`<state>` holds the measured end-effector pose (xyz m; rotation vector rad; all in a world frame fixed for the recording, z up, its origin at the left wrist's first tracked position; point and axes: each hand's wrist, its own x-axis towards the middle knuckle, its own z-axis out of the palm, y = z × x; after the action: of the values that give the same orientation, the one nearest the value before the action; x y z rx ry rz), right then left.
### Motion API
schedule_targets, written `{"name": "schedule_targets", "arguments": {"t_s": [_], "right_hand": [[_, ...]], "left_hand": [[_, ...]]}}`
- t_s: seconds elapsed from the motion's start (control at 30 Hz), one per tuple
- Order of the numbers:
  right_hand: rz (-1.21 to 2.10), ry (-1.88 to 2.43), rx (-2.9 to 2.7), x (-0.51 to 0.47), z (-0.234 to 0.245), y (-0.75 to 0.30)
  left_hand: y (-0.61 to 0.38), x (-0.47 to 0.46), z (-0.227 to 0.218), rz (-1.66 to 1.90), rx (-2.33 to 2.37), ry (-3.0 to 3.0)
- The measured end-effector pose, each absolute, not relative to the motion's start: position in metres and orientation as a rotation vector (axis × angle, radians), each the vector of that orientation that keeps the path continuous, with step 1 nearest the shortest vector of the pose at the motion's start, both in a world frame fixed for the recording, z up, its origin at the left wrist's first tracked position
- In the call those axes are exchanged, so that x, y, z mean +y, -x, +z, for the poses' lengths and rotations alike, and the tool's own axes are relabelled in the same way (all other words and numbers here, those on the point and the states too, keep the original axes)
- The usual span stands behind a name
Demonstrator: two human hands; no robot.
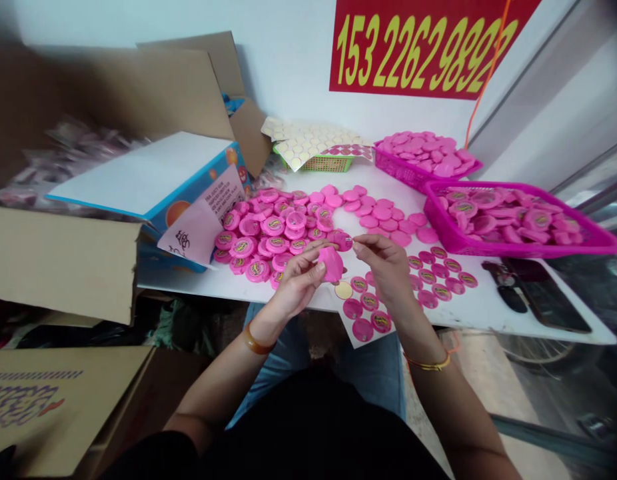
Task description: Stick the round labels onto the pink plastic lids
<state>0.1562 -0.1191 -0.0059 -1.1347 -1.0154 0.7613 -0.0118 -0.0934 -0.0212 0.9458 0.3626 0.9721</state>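
My left hand [301, 277] is closed around a plain pink round plastic case [331, 264], held above the table's front edge. Between the thumb and fingertips of my right hand [388, 267] is a pink round sticker [341, 241] with a small white patch at its edge. The sticker is just above and beside the case. Under my right hand lies a sheet of round pink stickers [364, 329], overhanging the table edge, with one bare cream circle at its left. A heap of pink cases with round labels [273, 227] is left of my hands; unlabelled pink cases [383, 213] lie behind them.
Two magenta baskets [518, 251] of pink pieces stand at the right. A green basket [333, 164] holds sticker sheets at the back. Right of the stickers are a phone [548, 297] and keys [511, 293]. Cardboard boxes [63, 263] and a blue box [188, 193] crowd the left.
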Motion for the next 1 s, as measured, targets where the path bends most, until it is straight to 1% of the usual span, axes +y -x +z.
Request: {"name": "schedule_targets", "arguments": {"t_s": [0.2, 0.37, 0.4, 0.53, 0.6, 0.77, 1.0], "right_hand": [[0.73, 1.161, -1.037, -0.118, -0.005, -0.154], [0.464, 1.162, -0.962, -0.123, 0.001, -0.168], [0.497, 1.148, -0.951, -0.125, 0.003, -0.172], [0.905, 1.105, -1.019, -0.131, 0.008, -0.176], [1.017, 1.096, -1.019, -0.132, 0.008, -0.172], [1.065, 1.097, -0.984, -0.131, 0.006, -0.158], [1.022, 1.084, -0.99, -0.127, 0.0, -0.155]], "left_hand": [[0.01, -0.093, -0.026, 0.97, 0.338, -0.998], [0.014, -0.078, -0.034, 0.851, 0.269, -0.931], [0.014, -0.074, -0.036, 0.837, 0.258, -0.91], [0.013, -0.058, -0.044, 0.819, 0.216, -0.875], [0.01, -0.054, -0.046, 0.819, 0.187, -0.872], [0.005, -0.052, -0.042, 0.793, 0.184, -0.905], [0.004, -0.053, -0.039, 0.813, 0.196, -0.976]]}}
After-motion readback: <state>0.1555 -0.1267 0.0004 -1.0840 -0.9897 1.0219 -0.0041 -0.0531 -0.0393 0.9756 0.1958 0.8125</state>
